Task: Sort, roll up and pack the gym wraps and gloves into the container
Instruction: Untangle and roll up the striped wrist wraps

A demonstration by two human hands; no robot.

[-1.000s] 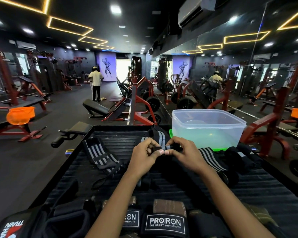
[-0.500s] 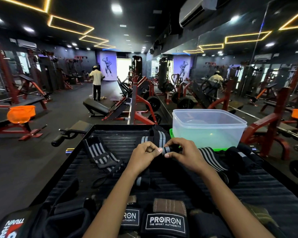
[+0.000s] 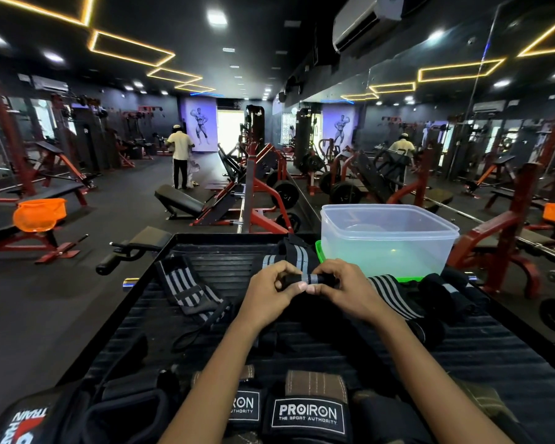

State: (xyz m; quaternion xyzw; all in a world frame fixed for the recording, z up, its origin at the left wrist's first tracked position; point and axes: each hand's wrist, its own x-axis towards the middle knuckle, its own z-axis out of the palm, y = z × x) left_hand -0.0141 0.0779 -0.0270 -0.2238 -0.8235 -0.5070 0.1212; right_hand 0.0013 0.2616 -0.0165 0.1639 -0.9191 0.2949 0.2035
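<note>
At the near edge of the black ribbed worktop (image 3: pixel 510 357) lie 2 black gloves: the PROIRON glove (image 3: pixel 308 411) between the forearms and a second PROIRON glove (image 3: pixel 242 408) partly hidden under the left forearm. A black item with red and white lettering (image 3: pixel 23 424) sits at the near left corner.

Further in, over the middle of the worktop, the left hand (image 3: pixel 269 294) and the right hand (image 3: pixel 343 290) meet, thumbs touching. Both have a narrow grip, fingers curled, pinching a small black roll of grey-striped wrap (image 3: pixel 308 278) between them.

A loose striped wrap (image 3: pixel 186 288) lies flat to the left, near the left rim, with bare ribbed surface between it and the hands. Another striped wrap (image 3: pixel 394 296) lies just right of the right hand, and dark rolled wraps (image 3: pixel 442 290) crowd the right side.

At the far right the clear plastic container (image 3: pixel 388 238) stands open on a green lid (image 3: pixel 321 251), close to the far rim. Beyond is open gym floor (image 3: pixel 77 299).
</note>
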